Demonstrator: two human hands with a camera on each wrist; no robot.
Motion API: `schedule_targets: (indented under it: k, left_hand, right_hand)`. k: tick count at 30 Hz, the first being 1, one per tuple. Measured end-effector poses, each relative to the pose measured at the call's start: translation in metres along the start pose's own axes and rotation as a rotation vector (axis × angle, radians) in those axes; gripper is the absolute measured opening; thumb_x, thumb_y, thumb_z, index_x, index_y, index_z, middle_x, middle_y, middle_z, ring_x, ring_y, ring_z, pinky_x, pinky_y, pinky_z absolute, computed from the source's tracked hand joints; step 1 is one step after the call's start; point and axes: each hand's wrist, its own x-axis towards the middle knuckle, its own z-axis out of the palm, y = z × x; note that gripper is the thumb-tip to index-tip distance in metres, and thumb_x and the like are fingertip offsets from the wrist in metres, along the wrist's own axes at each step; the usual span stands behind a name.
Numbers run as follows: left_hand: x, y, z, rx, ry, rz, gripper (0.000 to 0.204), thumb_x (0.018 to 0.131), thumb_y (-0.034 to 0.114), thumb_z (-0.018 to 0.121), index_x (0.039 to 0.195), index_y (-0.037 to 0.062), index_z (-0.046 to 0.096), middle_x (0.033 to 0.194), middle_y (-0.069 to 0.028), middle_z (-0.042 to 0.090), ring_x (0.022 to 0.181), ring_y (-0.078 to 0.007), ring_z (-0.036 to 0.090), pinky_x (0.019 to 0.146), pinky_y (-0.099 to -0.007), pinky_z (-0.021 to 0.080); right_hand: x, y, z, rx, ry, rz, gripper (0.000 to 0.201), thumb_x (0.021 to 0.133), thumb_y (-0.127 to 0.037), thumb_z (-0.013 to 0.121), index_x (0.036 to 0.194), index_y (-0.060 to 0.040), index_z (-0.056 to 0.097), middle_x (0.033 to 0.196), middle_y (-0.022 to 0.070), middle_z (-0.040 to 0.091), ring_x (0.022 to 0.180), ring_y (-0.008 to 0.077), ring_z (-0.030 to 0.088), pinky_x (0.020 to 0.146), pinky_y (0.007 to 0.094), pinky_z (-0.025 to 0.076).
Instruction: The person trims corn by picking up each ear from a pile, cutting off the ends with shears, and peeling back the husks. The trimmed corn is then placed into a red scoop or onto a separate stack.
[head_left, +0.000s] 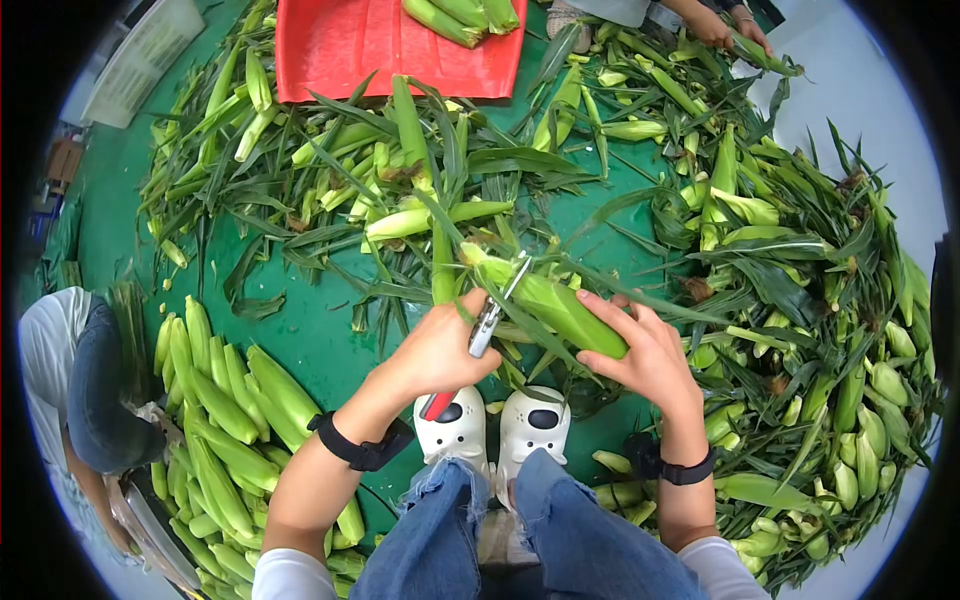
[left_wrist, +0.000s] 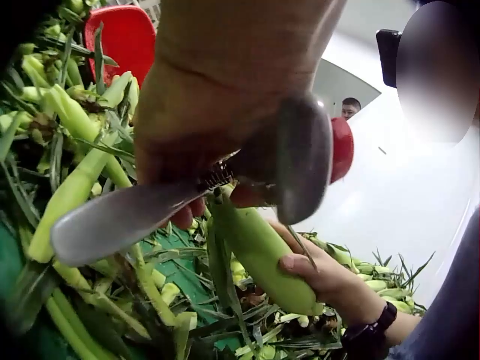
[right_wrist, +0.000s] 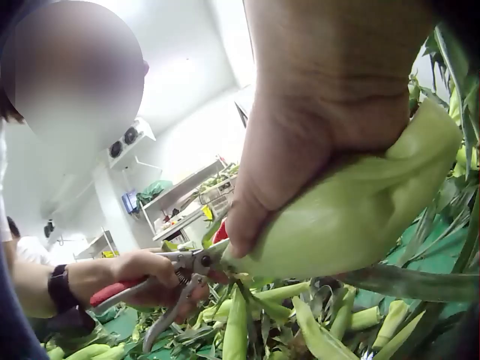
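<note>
My left hand (head_left: 437,340) grips a pair of pruning shears (head_left: 487,325) with red-covered handles. In the head view the blades overlap the husk near the stem end of a green ear of corn (head_left: 575,315). My right hand (head_left: 645,350) holds that ear near its other end, thumb on one side and fingers on the other. The right wrist view shows the shears (right_wrist: 196,261) with handles spread, blades right at the end of the ear (right_wrist: 345,217). From the left wrist, the ear (left_wrist: 262,259) slants down toward the right hand (left_wrist: 319,274).
Trimmed stalks and leaves (head_left: 350,170) lie ahead on the green floor (head_left: 310,335). A red scoop (head_left: 350,50) holds several ears. Husked-on ears (head_left: 215,400) are piled left, and a leafy corn heap (head_left: 800,300) rises right. Other people work at the left and top right.
</note>
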Motion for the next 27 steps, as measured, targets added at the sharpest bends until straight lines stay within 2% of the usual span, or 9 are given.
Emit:
schedule_targets:
  k: [3,6,7,9,13,17,21,23,27]
  left_hand:
    - [0.003,0.0,-0.003,0.081,0.039,-0.071,0.026,0.067,0.011,0.061,0.088,0.0012,0.047,0.062,-0.0164,0.056,0.059,-0.039,0.057,0.057,-0.0434,0.047]
    - [0.016,-0.01,-0.014,0.039,0.157,-0.184,0.022,0.07,0.011,0.062,0.088,0.0014,0.052,0.059,-0.0101,0.056,0.052,-0.0273,0.057,0.054,-0.0383,0.047]
    - [0.021,-0.013,-0.017,-0.074,0.191,-0.251,0.023,0.071,0.011,0.062,0.09,0.0016,0.053,0.062,-0.0084,0.058,0.055,-0.0216,0.058,0.057,-0.0358,0.048]
    - [0.029,-0.018,-0.022,-0.505,0.046,-0.349,0.039,0.075,0.01,0.06,0.111,-0.001,0.053,0.098,-0.006,0.062,0.089,-0.0154,0.06,0.081,-0.0276,0.047]
    - [0.003,0.013,-0.014,-0.992,-0.159,-0.393,0.055,0.07,0.006,0.055,0.123,-0.001,0.047,0.107,-0.0063,0.06,0.104,-0.0211,0.059,0.095,-0.0314,0.043]
    - [-0.011,0.025,0.016,-0.677,-0.335,-0.171,0.067,0.069,0.004,0.058,0.133,0.0026,0.04,0.115,-0.0074,0.054,0.103,-0.0155,0.051,0.088,-0.028,0.042]
    - [0.003,0.032,0.036,-0.646,-0.186,-0.118,0.071,0.07,0.004,0.06,0.136,0.004,0.035,0.11,-0.0083,0.054,0.093,-0.0145,0.05,0.08,-0.0262,0.043]
    - [0.015,0.036,0.034,-0.479,0.079,0.045,0.059,0.073,0.002,0.059,0.129,0.0029,0.041,0.095,-0.0056,0.053,0.081,-0.0134,0.05,0.072,-0.0276,0.045]
    - [0.058,0.021,-0.001,-0.788,0.424,-0.217,0.048,0.078,0.001,0.054,0.125,0.0023,0.045,0.099,-0.0067,0.057,0.086,-0.0156,0.058,0.078,-0.029,0.048]
  right_hand:
    - [0.001,0.001,-0.006,-0.026,-0.133,0.105,0.064,0.072,-0.027,0.075,0.132,-0.0242,0.053,0.103,0.0094,0.058,0.084,0.0278,0.062,0.069,0.0388,0.052]
    - [-0.006,0.036,0.029,0.462,0.129,0.013,0.057,0.08,-0.035,0.067,0.131,-0.0144,0.051,0.108,0.01,0.062,0.086,0.026,0.064,0.07,0.0385,0.053]
    - [-0.007,0.039,0.034,0.886,0.102,0.146,0.055,0.083,-0.038,0.063,0.13,-0.0117,0.051,0.109,0.0109,0.062,0.088,0.0263,0.064,0.072,0.0394,0.053]
    - [-0.005,0.034,0.046,1.734,0.042,0.413,0.054,0.087,-0.043,0.054,0.127,-0.0063,0.05,0.112,0.0129,0.062,0.09,0.0271,0.063,0.075,0.0413,0.054]
    - [0.003,0.028,0.06,2.128,0.138,0.471,0.063,0.093,-0.06,0.037,0.123,-0.005,0.048,0.1,0.0141,0.06,0.083,0.026,0.064,0.07,0.0385,0.056]
    - [0.006,0.011,0.064,1.542,0.301,0.484,0.055,0.094,-0.049,0.049,0.128,-0.0066,0.04,0.101,0.0081,0.058,0.083,0.0177,0.062,0.067,0.0336,0.055]
    - [-0.006,-0.002,0.069,1.336,0.248,0.349,0.048,0.096,-0.031,0.054,0.131,-0.006,0.034,0.109,0.0107,0.058,0.089,0.0143,0.06,0.076,0.0291,0.05]
    - [-0.014,-0.007,0.072,1.392,0.134,0.367,0.05,0.094,-0.026,0.056,0.133,-0.0039,0.034,0.116,0.0106,0.057,0.1,0.015,0.057,0.084,0.0291,0.047]
    - [-0.025,-0.015,0.075,1.468,0.003,0.339,0.056,0.09,-0.024,0.059,0.136,-0.0036,0.033,0.12,0.0093,0.054,0.107,0.016,0.054,0.091,0.0304,0.044]
